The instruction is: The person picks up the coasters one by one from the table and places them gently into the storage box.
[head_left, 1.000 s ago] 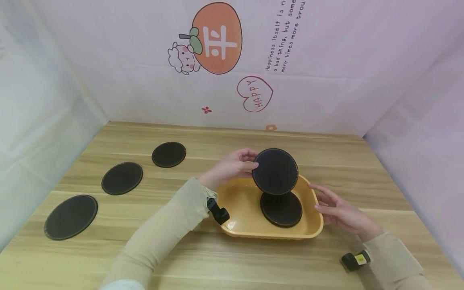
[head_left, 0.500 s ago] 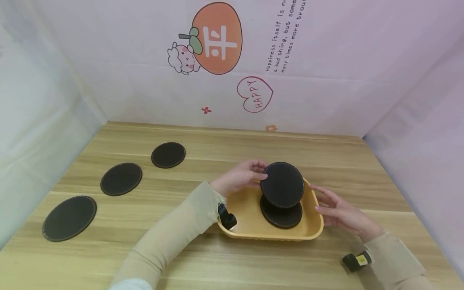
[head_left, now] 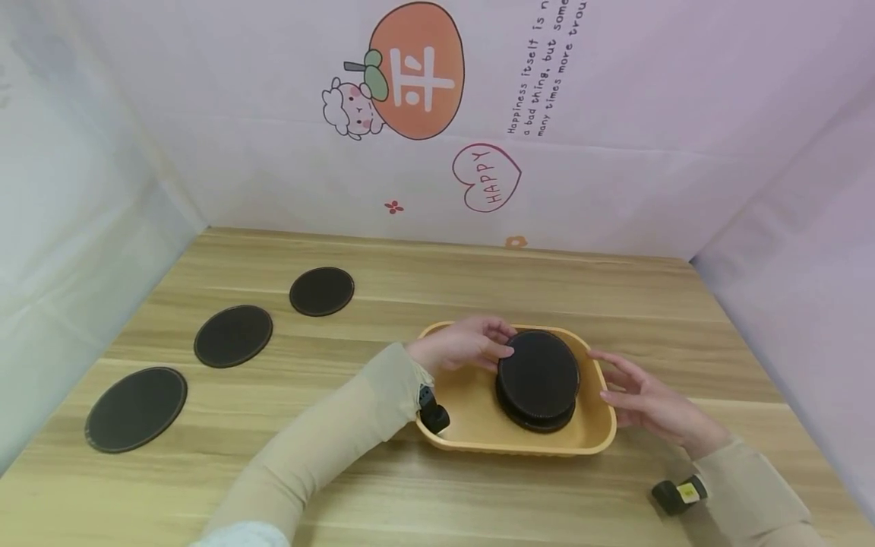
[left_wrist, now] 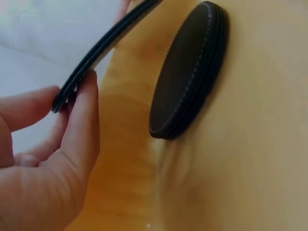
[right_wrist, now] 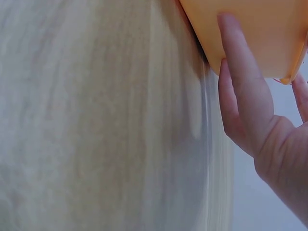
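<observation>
My left hand point(head_left: 472, 346) pinches a round black coaster point(head_left: 540, 374) by its edge, thumb on top and fingers underneath. In the left wrist view the held coaster point(left_wrist: 103, 48) looks more than one layer thick and hangs tilted, apart from a stack of black stitched-edge coasters point(left_wrist: 185, 77). That stack lies inside a yellow plastic basket point(head_left: 472, 444); from the head it is mostly covered by the held coaster. At the basket's right end my right hand point(head_left: 645, 399) touches the rim with thumb and index finger. Its other fingers point(right_wrist: 245, 72) lie fairly straight against the outer wall.
On the left of the wooden table point(head_left: 355, 486) lie three separate black coasters: near point(head_left: 137, 410), middle point(head_left: 234, 336) and far point(head_left: 323, 291). A printed cloth wall point(head_left: 601, 190) stands behind the table, with pale cloth on both sides.
My left hand has lowered the held coaster toward the stack, moving slightly right and nearer me. The right hand has stayed at the basket's end.
</observation>
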Demonstrator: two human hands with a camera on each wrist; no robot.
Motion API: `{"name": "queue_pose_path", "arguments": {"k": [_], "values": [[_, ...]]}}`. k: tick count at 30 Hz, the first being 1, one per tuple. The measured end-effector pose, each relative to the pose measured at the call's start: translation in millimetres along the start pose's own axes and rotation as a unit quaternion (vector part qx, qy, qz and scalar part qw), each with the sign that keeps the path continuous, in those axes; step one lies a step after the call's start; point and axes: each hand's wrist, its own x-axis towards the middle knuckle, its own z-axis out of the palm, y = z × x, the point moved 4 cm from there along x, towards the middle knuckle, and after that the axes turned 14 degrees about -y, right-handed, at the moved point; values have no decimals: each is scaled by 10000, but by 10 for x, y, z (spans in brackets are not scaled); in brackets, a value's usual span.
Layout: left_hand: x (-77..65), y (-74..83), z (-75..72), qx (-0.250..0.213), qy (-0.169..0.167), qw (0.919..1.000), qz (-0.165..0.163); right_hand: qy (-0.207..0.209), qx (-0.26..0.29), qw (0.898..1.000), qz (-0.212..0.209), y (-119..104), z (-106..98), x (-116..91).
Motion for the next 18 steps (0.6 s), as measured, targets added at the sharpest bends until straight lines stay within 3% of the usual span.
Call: {"name": "queue_pose_path", "arguments": {"k": [7, 18], "values": [[53, -81, 17, -24, -207, 9990, -384, 3, 28, 9999, -99, 14, -16, -18], [35, -107, 1, -83, -214, 9980, -587, 101, -117, 9998, -106, 9, -2, -16]]}}
